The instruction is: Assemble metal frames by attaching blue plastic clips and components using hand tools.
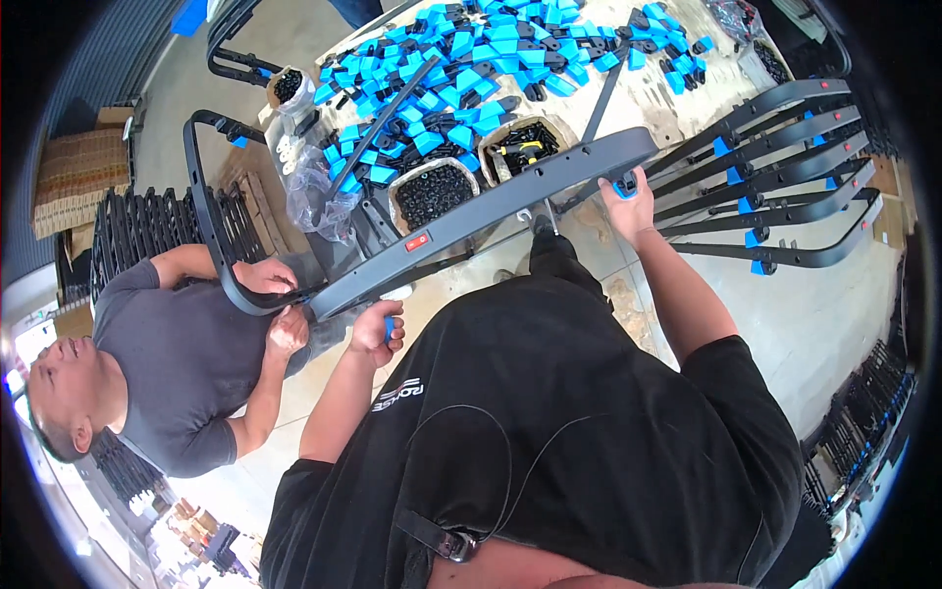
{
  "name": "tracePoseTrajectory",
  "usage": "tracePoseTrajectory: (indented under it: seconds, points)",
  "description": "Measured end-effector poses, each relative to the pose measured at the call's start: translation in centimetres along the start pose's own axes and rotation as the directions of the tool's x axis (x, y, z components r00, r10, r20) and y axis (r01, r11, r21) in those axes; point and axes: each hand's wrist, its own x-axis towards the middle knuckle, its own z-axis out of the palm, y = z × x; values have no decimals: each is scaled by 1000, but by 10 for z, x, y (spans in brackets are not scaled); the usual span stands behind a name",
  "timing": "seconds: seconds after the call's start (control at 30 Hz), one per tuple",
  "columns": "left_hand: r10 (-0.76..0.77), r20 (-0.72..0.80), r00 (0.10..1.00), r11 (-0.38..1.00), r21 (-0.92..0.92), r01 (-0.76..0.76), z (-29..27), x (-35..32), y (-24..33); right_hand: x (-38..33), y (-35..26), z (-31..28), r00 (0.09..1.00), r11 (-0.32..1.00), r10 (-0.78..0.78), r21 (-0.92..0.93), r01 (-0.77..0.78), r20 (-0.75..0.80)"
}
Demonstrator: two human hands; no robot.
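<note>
A long dark-grey metal frame point(491, 211) with rounded ends and a red label slants across in front of me. My right hand point(633, 206) is closed around a blue-and-black plastic piece point(624, 185) at the frame's right end. Below the frame's left end, my left hand point(373, 334) is curled around a blue plastic piece point(390, 328); whether it joins the frame is hidden. Beside it, a co-worker's two hands point(280, 304) are at the end of another dark curved frame point(211, 211).
Blue-and-black plastic parts point(491, 49) are heaped on the table point(677, 113). Bags of small black parts point(437, 194) stand at its near edge, one with a yellow-and-black tool point(520, 150). Several curved frames point(785, 201) are lined up at right. A co-worker point(186, 363) stands at left.
</note>
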Motion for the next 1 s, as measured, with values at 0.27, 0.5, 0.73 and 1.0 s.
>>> tracePoseTrajectory:
  seconds: [0.27, 0.5, 0.73, 1.0]
  points:
    - [344, -179, 922, 916, -153, -372, 1, 16, -31, -43, 7, 6, 978, 978, 206, -38, -206, -14]
    - [542, -275, 794, 809, -86, -581, 12, 2, -33, -111, -7, 55, 988, 922, -136, 375, 100, 72]
    - [790, -465, 399, 571, 322, -755, -12, 70, -61, -66, -135, 63, 957, 889, -241, -360, 284, 161]
    - [893, -448, 46, 341, 606, -719, 15, 57, -66, -3, -159, 96, 731, 851, 233, -499, 166, 641]
